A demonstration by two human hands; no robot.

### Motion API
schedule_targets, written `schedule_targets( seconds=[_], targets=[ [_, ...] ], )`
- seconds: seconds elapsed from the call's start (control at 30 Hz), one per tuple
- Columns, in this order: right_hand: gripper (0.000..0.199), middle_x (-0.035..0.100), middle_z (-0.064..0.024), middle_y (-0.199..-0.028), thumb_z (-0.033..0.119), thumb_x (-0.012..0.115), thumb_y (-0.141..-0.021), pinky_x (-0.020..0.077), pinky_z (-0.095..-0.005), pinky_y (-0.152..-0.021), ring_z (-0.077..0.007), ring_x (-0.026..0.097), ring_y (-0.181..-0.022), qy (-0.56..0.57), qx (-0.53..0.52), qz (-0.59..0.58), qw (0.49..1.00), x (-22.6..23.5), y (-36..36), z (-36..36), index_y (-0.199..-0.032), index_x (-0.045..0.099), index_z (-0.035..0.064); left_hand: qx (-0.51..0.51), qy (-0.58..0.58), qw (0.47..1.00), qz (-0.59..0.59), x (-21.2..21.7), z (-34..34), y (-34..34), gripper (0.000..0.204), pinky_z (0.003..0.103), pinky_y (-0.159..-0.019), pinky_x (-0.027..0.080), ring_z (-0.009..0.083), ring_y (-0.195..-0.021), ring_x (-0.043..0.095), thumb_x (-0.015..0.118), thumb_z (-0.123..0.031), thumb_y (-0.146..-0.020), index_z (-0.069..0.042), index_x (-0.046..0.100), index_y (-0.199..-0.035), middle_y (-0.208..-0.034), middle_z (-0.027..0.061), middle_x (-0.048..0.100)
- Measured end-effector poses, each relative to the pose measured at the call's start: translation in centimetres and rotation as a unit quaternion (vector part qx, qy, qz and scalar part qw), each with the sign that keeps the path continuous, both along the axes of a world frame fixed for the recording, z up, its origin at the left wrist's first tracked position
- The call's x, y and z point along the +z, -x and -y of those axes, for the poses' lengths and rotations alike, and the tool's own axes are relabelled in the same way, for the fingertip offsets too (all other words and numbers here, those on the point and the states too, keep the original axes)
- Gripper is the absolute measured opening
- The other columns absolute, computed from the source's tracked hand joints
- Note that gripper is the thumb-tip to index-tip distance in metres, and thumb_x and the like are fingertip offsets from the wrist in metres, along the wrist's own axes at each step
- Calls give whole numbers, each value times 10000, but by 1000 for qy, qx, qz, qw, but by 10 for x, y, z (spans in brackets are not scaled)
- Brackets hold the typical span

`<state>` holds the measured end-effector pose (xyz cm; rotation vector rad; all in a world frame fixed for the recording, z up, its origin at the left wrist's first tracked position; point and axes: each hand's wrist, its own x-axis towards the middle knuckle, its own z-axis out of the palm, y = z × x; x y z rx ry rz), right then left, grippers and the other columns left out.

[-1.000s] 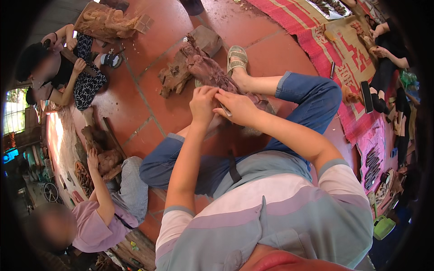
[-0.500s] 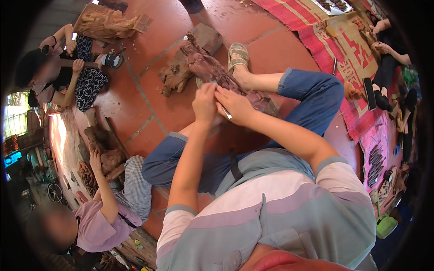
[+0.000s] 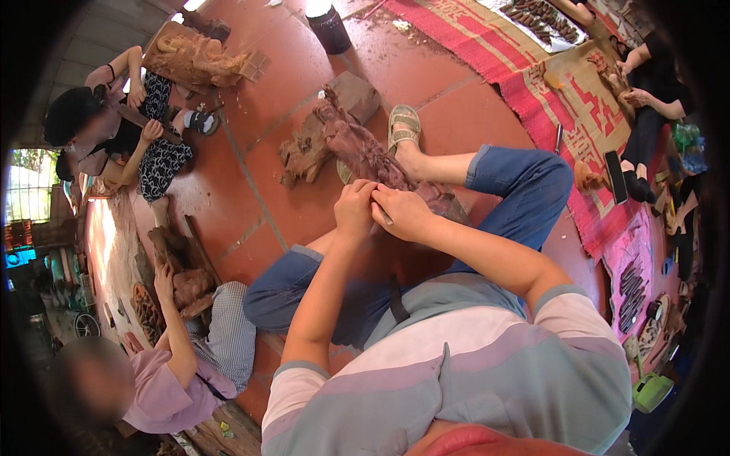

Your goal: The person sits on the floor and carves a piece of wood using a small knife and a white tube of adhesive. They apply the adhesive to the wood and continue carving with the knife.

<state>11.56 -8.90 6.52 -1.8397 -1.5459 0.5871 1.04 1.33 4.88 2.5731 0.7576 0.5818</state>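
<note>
The right hand (image 3: 407, 213) was closed around a slim tool (image 3: 387, 218), of which one end showed. The left hand (image 3: 356, 208) was touching it, with its fingers curled; whether it also gripped the tool, I could not tell. The carved wooden figure (image 3: 356, 144) lay slanted just beyond both hands, beside a rough wood piece (image 3: 300, 156), above the red tiled floor (image 3: 255, 186).
</note>
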Motion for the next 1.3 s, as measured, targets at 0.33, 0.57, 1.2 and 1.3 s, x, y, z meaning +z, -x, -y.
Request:
schedule_targets(
  seconds=[0.33, 0.57, 1.2, 1.3],
  targets=[
    [487, 530, -281, -1214, 344, 567, -869, 469, -454, -901, -403, 543, -1087, 19, 2, 34, 999, 19, 8, 7, -1171, 521, -35, -61, 38, 997, 7, 2, -6, 11, 267, 361, -716, 514, 286, -911, 600, 595, -120, -732, -99, 622, -997, -1000, 73, 605],
    [374, 550, -243, -1195, 213, 541, -870, 412, -458, -959, -407, 530, -1097, -65, -25, 112, 991, -2, 11, 1, -1171, 541, -8, -22, 48, 998, 46, -15, -18, 2, 281, 381, -677, 517, 311, -825, 624, 599, -69, -763, -62, 623, -1043, -987, 97, 603],
    [380, 499, -304, -1226, 178, 522, -859, 487, -478, -840, -447, 578, -952, -95, -35, -24, 995, -7, 3, -7, -1172, 482, -34, 3, 47, 999, 13, 4, -15, -5, 255, 351, -760, 518, 272, -922, 625, 610, -57, -778, -75, 661, -1027, -1047, 73, 621],
    [384, 526, -277, -1194, 194, 506, -869, 488, -498, -796, -439, 579, -923, -55, -22, -19, 998, -6, 7, 7, -1180, 476, -30, -29, 51, 998, 3, 1, -4, 1, 224, 365, -744, 520, 286, -898, 626, 602, -64, -778, -70, 659, -994, -1048, 83, 622]
  ],
)
